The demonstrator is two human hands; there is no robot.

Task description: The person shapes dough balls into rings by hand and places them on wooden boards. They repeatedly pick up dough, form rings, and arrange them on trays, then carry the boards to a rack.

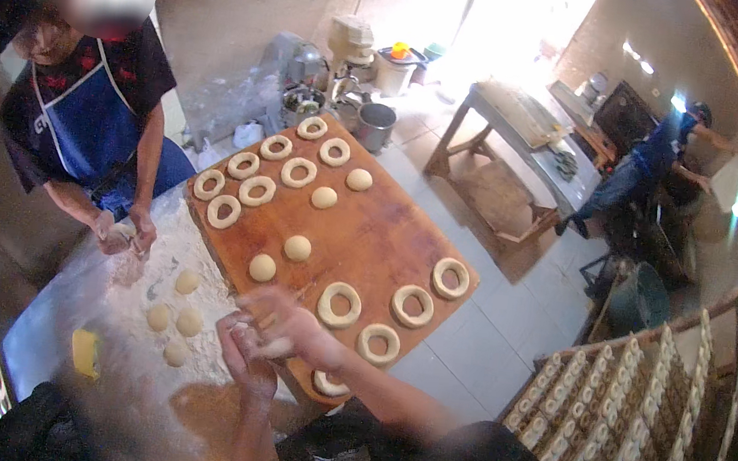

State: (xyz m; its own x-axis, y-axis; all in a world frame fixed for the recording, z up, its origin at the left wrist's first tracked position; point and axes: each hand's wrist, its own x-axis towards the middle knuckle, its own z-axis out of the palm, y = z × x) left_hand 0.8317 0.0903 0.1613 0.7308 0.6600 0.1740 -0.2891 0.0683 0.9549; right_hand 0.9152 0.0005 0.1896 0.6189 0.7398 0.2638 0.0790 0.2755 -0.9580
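Observation:
My left hand (248, 349) and my right hand (308, 338) are together above the near corner of a brown wooden board (377, 241). Between them shows a piece of pale dough (277, 346), mostly hidden by the fingers; the right hand is smeared by motion. Dough rings (339, 305) lie along the board's near and right side, with more rings (257, 191) at its far left. Several round dough balls (298, 248) sit between the two groups. On the floured tabletop (125, 306) left of my hands rest several more dough balls (188, 282).
Across the table a co-worker in a blue apron (95, 137) handles dough. A yellow object (85, 353) lies on the flour. At right stand trays of dough rings (612, 426). Behind are a mixer (351, 44), a metal pot (374, 125), a wooden table (527, 144) and another person (654, 160).

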